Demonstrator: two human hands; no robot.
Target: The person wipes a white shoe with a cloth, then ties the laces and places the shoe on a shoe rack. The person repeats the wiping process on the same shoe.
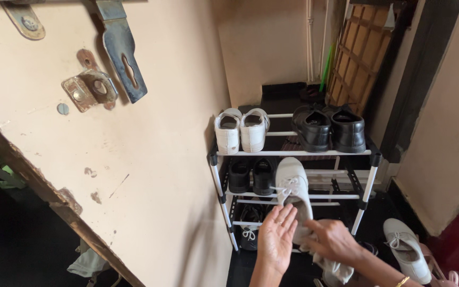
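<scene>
A white lace-up shoe is held up in front of a small shoe rack. My left hand is flat and open beside the shoe's heel, palm up, fingers touching its side. My right hand grips the shoe's heel together with a pale cloth that hangs below the hand. The matching white shoe lies on the dark floor at the right.
The rack's top shelf carries a white pair and a black pair; another black pair sits on the middle shelf. A cream door with a metal hasp stands at the left. A wooden lattice panel leans in the far corner.
</scene>
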